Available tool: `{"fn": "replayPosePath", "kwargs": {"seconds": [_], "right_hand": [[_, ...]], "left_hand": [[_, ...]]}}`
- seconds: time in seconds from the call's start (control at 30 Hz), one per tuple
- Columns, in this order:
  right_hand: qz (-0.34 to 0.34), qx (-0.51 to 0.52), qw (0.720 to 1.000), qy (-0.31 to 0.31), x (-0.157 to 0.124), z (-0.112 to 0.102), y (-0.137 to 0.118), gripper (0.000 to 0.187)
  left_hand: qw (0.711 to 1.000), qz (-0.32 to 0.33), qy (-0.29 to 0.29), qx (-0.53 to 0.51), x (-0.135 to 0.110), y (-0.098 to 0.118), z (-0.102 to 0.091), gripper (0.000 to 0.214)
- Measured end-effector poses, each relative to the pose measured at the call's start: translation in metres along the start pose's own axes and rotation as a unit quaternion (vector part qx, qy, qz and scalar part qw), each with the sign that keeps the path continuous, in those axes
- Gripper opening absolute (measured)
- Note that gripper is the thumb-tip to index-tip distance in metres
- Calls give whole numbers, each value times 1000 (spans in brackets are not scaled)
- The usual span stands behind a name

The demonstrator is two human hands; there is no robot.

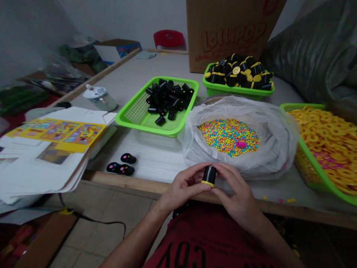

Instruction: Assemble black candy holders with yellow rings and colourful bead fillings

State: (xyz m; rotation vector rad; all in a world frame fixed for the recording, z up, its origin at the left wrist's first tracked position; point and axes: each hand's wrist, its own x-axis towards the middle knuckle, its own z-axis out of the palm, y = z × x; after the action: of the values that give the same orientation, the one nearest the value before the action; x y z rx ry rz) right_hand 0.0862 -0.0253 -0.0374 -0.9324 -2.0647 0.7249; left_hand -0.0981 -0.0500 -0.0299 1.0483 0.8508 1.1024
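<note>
Now, at the front edge of the bench (125, 181), your left hand (184, 185) and right hand (237, 191) meet around a black plastic tube (209, 174) with a yellow rim at its lower end. The tube stands nearly upright between them, its long axis tilted only slightly, yellow end down and dark end up. Your fingers (220, 170) are clamped on it from both sides, with the fingertips pressed against the barrel, just in front of your red printed shirt (212, 238).

Just beyond your hands, a clear plastic bag (276, 137) lies open on the bench, filled with tiny bright beads (227, 137), a single pink piece (241, 144) resting on top. To its left, a green mesh basket (145, 128) carries loose black tubes, while behind it a second green basket (237, 90) is heaped with black tubes showing yellow ends. At right, a third green basket (315, 167) brims with yellow rings (326, 137). Three small black capsules with colored dots (128, 159) lie on the bench to your left, beside a stack of printed cardboard sheets (55, 136). A carton marked "Lollipop" (223, 33) stands at the far end.
</note>
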Motion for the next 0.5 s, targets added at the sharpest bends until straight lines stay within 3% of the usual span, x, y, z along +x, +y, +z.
{"fn": "replayPosePath", "kwargs": {"seconds": [0.13, 0.3, 0.4, 0.5], "right_hand": [[-5, 17, 1000, 1, 3, -5, -6, 47], [-1, 33, 999, -6, 2, -11, -14, 45], [5, 27, 1000, 10, -2, -3, -9, 49], [-20, 34, 998, 39, 1, 9, 7, 54]], "left_hand": [[999, -2, -8, -32, -1, 1, 2, 54], [997, 23, 29, 66, -3, 10, 8, 56], [992, 23, 58, 111, -3, 12, 9, 51], [994, 16, 63, 90, 3, 6, 4, 47]]}}
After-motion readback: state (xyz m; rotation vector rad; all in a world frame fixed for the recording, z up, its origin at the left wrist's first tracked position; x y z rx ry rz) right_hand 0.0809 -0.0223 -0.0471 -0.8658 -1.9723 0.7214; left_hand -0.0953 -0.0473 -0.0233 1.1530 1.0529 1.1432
